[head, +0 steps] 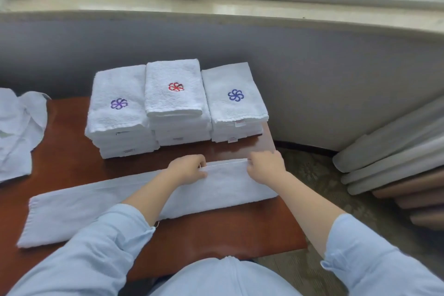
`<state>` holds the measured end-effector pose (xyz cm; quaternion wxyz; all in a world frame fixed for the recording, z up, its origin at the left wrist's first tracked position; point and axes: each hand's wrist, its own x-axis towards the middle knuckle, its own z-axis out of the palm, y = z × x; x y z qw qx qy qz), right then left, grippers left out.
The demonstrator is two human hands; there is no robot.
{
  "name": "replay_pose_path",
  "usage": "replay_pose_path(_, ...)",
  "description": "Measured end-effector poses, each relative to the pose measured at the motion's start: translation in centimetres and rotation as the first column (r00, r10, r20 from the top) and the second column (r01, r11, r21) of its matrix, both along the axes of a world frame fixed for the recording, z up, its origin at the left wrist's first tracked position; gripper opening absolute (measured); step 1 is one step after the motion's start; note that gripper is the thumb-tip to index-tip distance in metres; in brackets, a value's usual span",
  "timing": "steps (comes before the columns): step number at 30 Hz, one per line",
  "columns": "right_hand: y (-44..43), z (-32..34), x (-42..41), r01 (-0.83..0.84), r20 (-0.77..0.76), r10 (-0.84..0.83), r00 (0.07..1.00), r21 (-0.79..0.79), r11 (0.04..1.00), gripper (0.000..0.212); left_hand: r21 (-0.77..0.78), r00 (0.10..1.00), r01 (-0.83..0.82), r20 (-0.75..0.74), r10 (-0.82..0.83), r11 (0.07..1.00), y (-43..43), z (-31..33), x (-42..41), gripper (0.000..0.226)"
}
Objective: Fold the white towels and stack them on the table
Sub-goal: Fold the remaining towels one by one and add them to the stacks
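Towel folding: well advanced.
Three folded white stacks [177, 106] done; left hand [188, 169] and right hand [265, 167] pinch long white towel [120, 202]; crumpled white heap [16, 132] remains.

The loose white cloth [14, 132] at mid-left is cut off by the frame's edge. The labels [129, 150] on the stacked towels [117, 103] are too small to read. The left hand [187, 168] and the right hand [265, 167] hide their fingertips at the hem of the long towel [96, 204].

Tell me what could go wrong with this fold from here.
The towel reaches the right edge of the table, so its end might slide off during folding. The left hand and right hand pinch its far hem close to the stacks; a forward swing could nudge them.
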<state>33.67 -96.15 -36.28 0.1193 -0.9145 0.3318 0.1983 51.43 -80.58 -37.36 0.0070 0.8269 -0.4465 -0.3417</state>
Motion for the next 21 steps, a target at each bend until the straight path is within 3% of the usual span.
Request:
replay_pose_path(3, 0.9, -1.4, -0.3, -0.043, 0.118, 0.057, 0.991, -0.118, 0.992, 0.04, -0.159, 0.987, -0.025, 0.154, 0.05, 0.987, 0.1, -1.3, -1.2, 0.028)
replay_pose_path(5, 2.0, -2.3, -0.6, -0.095, 0.209, 0.109, 0.972, -0.076, 0.993, 0.047, -0.22, 0.984, -0.008, 0.17, 0.047, 0.976, 0.5, -2.2, -2.3, 0.024)
replay_pose_path(8, 4.0, -3.5, -0.9, -0.112, 0.253, 0.094, 0.963, 0.056, 0.992, 0.046, -0.181, 0.993, -0.014, 0.111, 0.034, 0.983, 1.4, -3.3, -3.3, 0.014)
replay_pose_path(10, 5.2, -4.3, -0.9, -0.123, 0.203, 0.102, 0.974, 0.098, 0.987, 0.046, -0.14, 0.998, -0.032, 0.051, 0.039, 0.99, 2.2, -3.9, -3.6, 0.018)
replay_pose_path(15, 6.1, -6.2, -2.1, -0.177, -0.014, 0.182, 0.983, 0.169, 0.97, 0.067, -0.158, 0.998, -0.034, -0.055, 0.026, 0.987, 3.6, -4.4, -3.9, 0.036)
replay_pose_path(18, 5.2, -6.4, -2.4, -0.228, -0.057, 0.242, 0.969, 0.177, 0.957, 0.067, -0.193, 0.997, -0.003, -0.074, -0.011, 0.981, 4.4, -4.4, -3.7, 0.044)
replay_pose_path(21, 5.5, -6.0, -1.6, -0.183, -0.067, 0.198, 0.978, 0.184, 0.966, 0.072, -0.248, 1.0, 0.015, -0.02, -0.021, 0.969, 5.5, -4.5, -4.0, 0.047)
